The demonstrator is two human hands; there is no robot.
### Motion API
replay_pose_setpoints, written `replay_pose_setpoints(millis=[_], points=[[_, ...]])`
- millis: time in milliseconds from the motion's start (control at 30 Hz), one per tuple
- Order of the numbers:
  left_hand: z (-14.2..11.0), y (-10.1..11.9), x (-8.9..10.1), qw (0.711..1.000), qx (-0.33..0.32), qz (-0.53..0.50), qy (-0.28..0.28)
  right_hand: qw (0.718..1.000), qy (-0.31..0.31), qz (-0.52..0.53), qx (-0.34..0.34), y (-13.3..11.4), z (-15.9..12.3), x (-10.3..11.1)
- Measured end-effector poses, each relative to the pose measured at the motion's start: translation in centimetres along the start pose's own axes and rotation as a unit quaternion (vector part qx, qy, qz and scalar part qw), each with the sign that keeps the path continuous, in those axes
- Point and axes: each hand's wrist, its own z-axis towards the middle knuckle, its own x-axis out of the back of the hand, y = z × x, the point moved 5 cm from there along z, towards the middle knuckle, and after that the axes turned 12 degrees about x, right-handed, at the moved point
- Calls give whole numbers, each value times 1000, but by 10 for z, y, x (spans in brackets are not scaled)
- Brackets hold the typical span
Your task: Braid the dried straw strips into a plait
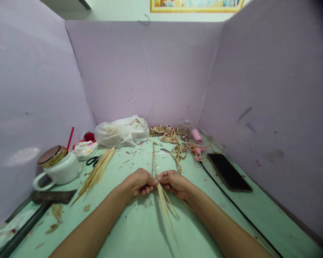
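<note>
My left hand (pixel 142 183) and my right hand (pixel 174 183) meet over the middle of the green table. Both pinch a straw braid (pixel 155 157), whose thin plaited length runs away from me toward the back. On my side of the fingers, loose straw strands (pixel 164 208) fan out, pale and flat, toward the table's front. The exact crossing of the strands is hidden by my fingertips. Left of my hands lies a bundle of dry straw (pixel 102 168), with black-handled scissors (pixel 93 161) beside it.
A white mug (pixel 64 168) with a lid and a hammer (pixel 54 197) stand left. At the back are a white plastic bag (pixel 123 132), braided straw pieces (pixel 169 138) and a pink thread spool (pixel 196 136). A phone (pixel 229 172) and a black cable (pixel 231 201) lie right. Lilac walls enclose the table.
</note>
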Motion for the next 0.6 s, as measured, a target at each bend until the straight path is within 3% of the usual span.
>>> replay_pose_setpoints(millis=[100, 333, 500, 600], points=[[-1, -1, 3, 999, 1, 12, 35, 1000, -21, 2, -4, 1, 0, 1], [-4, 0, 0, 999, -16, -45, 22, 1000, -26, 14, 0, -5, -2, -2], [-4, 4, 0, 996, -58, -58, -18, 1000, -14, 1, 17, -6, 0, 2], [-4, 3, 2, 997, -48, -67, 4, 999, -12, -19, 24, -7, -1, 1]])
